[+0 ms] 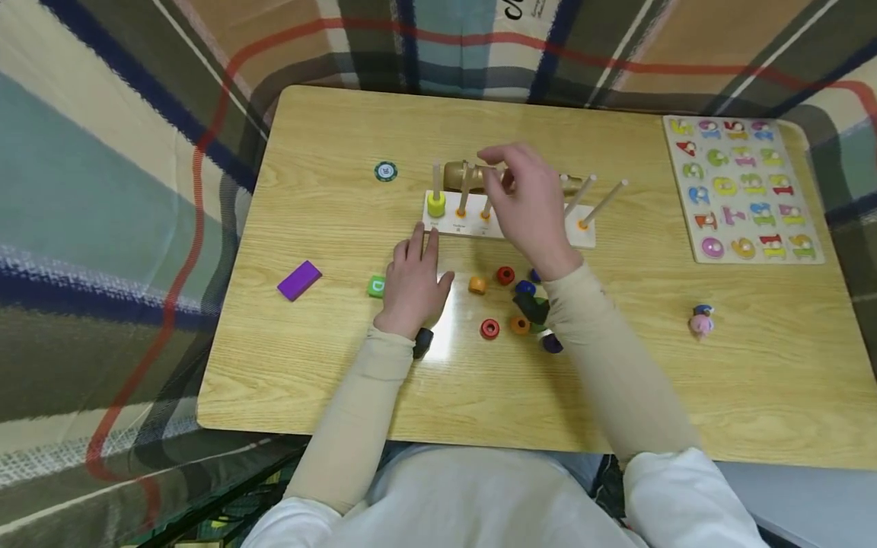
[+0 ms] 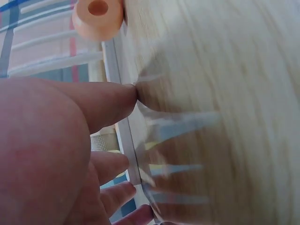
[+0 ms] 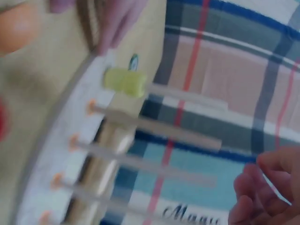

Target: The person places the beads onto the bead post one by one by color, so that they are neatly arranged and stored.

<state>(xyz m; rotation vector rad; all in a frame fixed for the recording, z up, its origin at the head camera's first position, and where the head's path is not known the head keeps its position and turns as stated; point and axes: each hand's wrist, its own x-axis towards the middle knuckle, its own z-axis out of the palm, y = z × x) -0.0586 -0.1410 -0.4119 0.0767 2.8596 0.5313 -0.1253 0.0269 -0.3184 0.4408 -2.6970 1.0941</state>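
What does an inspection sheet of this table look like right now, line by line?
Surface: wooden table, glare patch near the middle.
Job's things: peg board with upright pegs; yellow ring on the leftmost peg; loose rings in front of it.
Clutter: purple block, green block, number puzzle, small figure, round token.
Hands: left hand flat, fingers at the board's edge; right hand curled above the pegs, contents unclear.
Cables: nothing seen.
Surroundings: plaid cloth.

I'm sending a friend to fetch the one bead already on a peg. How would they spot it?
Find the white peg board mid-table, touched by the left hand. On its leftmost peg sits the yellow-green bead, the only bead threaded; the others lie loose on the table.
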